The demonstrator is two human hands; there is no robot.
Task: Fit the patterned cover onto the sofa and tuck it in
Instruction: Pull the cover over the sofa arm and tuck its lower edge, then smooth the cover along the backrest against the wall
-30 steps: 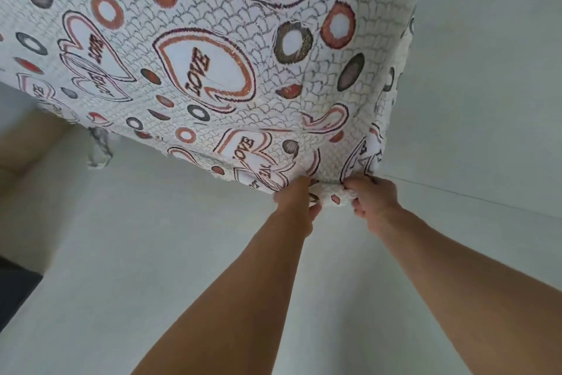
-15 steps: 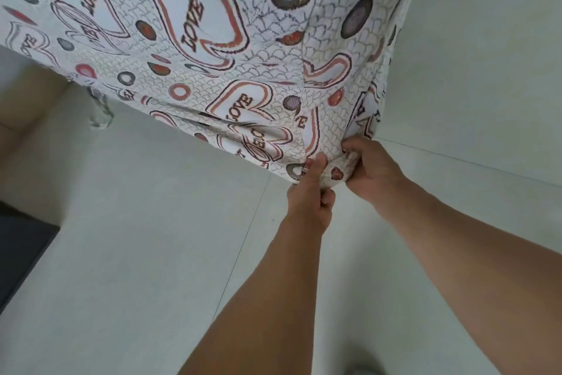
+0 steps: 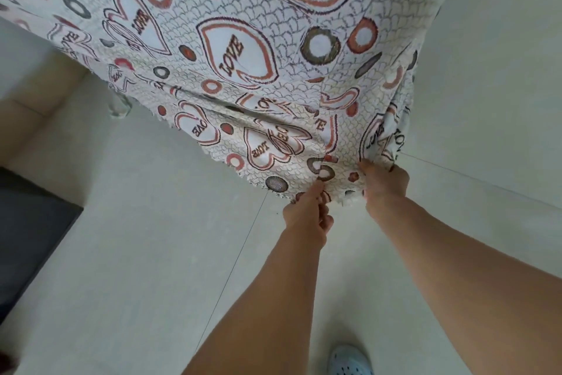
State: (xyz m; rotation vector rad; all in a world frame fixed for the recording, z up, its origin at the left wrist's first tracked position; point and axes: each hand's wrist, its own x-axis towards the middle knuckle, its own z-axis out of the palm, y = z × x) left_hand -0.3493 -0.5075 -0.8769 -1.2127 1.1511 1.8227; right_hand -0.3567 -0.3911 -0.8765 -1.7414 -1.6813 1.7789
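The patterned cover [image 3: 249, 49], white with red hearts, the word LOVE and coloured rings, lies draped over the sofa and fills the upper part of the head view. Its lower corner hangs down over the pale floor, with a fold running across it. My left hand [image 3: 307, 210] pinches the frayed hem at that corner. My right hand [image 3: 384, 184] grips the bunched cloth just to the right, where the cover turns round the sofa's corner. The sofa itself is hidden under the cloth.
Pale tiled floor [image 3: 152, 253] spreads below the sofa. A clear sofa leg [image 3: 120, 105] shows under the hem at left. A dark mat [image 3: 27, 222] lies at the left edge, a beige piece [image 3: 33, 95] above it. My light blue shoe [image 3: 349, 362] is at the bottom.
More of the cover's lower edge now hangs below the fold. Both hands stay at the corner; my left hand has shifted from the underside to pinching the hem.
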